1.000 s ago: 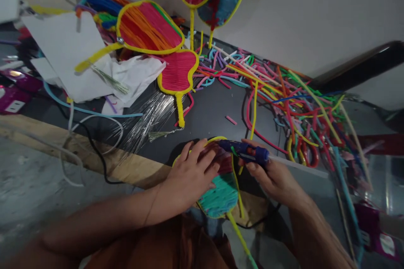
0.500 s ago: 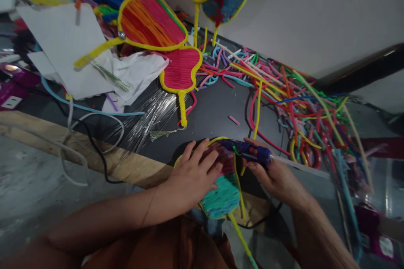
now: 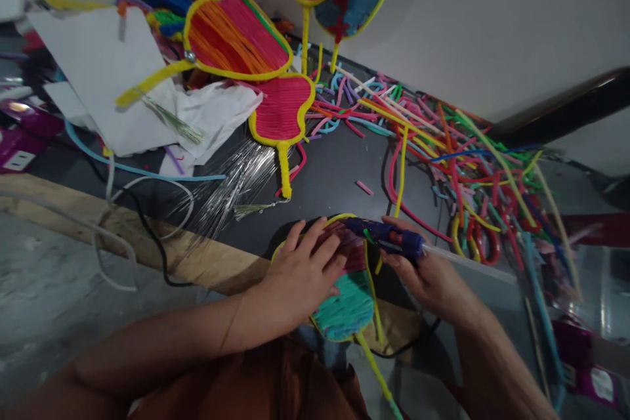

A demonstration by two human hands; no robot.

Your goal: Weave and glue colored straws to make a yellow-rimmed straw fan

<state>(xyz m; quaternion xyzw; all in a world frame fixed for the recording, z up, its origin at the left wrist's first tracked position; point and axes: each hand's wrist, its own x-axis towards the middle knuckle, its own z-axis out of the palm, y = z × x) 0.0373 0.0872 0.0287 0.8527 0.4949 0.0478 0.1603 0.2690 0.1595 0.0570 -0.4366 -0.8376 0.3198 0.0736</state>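
Note:
A pipe-cleaner fan (image 3: 346, 308), teal below and dark pink above with a yellow rim and handle, lies at the table's front edge, its handle pointing down toward me. My left hand (image 3: 302, 275) rests on its left part, fingers spread, covering some of it. In my right hand (image 3: 430, 275) is a dark blue hot glue gun (image 3: 386, 236), its nozzle over the fan's upper rim. A clear glue stick (image 3: 470, 262) sticks out of its back. A loose yellow pipe cleaner end (image 3: 377, 321) hangs along the fan's right side.
A pink fan (image 3: 280, 111) and an orange-and-red fan (image 3: 236, 33) lie beyond, by silvery wires (image 3: 236, 184) and white paper (image 3: 98, 72). Cut pipe cleaners (image 3: 423, 125) pile up at the right, near scissors (image 3: 475, 239). Two more fans lean on the wall. Cables (image 3: 147, 223) hang at the left edge.
The back of the glue gun and its glue stick have dipped very slightly. My left hand and the fan have stayed in place.

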